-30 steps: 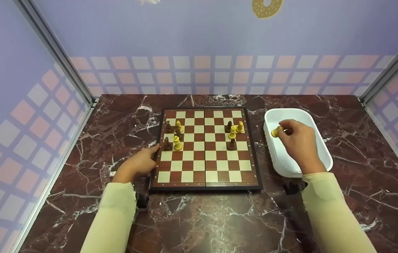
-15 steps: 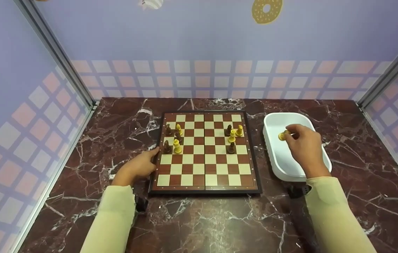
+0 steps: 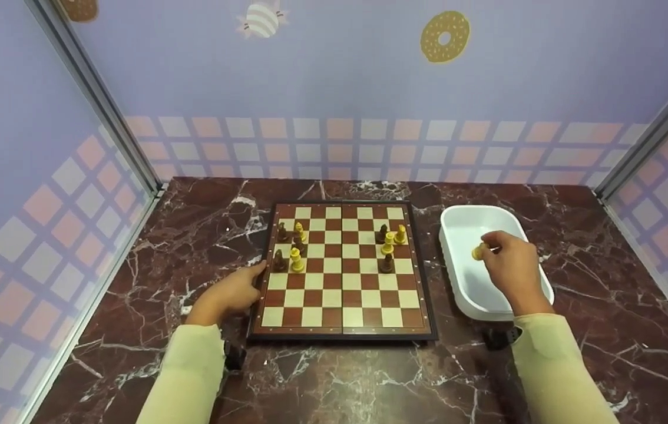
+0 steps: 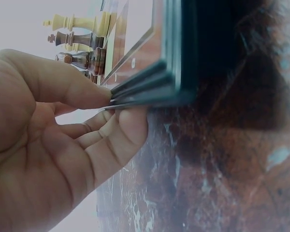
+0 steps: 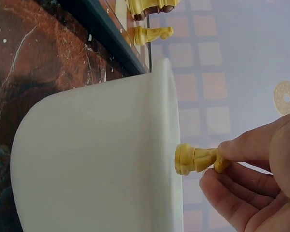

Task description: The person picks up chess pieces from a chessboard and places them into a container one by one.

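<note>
My left hand grips the left edge of a chessboard, thumb on top and fingers bent below, as the left wrist view shows. Over a white plastic tub, my right hand pinches a yellow chess knight by its head between thumb and fingers. The knight's base points down, close to the tub's rim in the right wrist view. Dark and yellow pieces stand upright in two groups on the board, including a yellow king at left and a dark piece at right.
The tub stands on the dark red marble tabletop, a narrow gap right of the board. Patterned panels enclose the table at the back and both sides. Each wrist carries a small black camera.
The head view has tilted up, so everything sits lower in it. My right hand has shifted slightly right over the tub with the knight. My left hand has stayed on the board's edge.
</note>
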`<state>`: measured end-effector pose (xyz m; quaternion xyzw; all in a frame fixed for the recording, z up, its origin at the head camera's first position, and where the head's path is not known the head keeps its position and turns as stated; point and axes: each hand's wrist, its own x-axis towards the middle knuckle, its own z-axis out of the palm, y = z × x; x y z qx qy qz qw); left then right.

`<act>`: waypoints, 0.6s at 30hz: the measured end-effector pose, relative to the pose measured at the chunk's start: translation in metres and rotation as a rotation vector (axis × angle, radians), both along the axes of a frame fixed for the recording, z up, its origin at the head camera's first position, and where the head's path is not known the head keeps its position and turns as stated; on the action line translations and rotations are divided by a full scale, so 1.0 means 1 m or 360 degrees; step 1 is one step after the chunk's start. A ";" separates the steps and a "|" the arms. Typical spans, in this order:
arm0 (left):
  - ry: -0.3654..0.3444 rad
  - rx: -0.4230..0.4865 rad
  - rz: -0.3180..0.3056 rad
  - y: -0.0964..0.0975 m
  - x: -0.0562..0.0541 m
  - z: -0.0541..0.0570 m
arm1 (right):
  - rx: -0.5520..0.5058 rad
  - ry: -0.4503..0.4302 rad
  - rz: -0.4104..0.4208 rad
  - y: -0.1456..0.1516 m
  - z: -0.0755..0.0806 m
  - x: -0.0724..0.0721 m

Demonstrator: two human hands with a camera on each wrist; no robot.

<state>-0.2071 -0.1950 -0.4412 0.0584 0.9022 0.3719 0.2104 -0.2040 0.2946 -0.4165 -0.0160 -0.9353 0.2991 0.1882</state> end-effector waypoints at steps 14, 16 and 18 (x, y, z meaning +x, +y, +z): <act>-0.0047 -0.0043 -0.0035 0.000 -0.002 0.000 | 0.0055 -0.0097 -0.0015 0.006 -0.002 0.002; -0.0049 -0.0065 -0.0047 0.000 -0.003 -0.001 | 0.0054 -0.0076 -0.0013 0.006 -0.001 0.003; -0.0045 -0.0086 -0.0051 0.000 -0.003 0.000 | 0.0046 -0.0062 -0.0006 0.005 0.000 0.003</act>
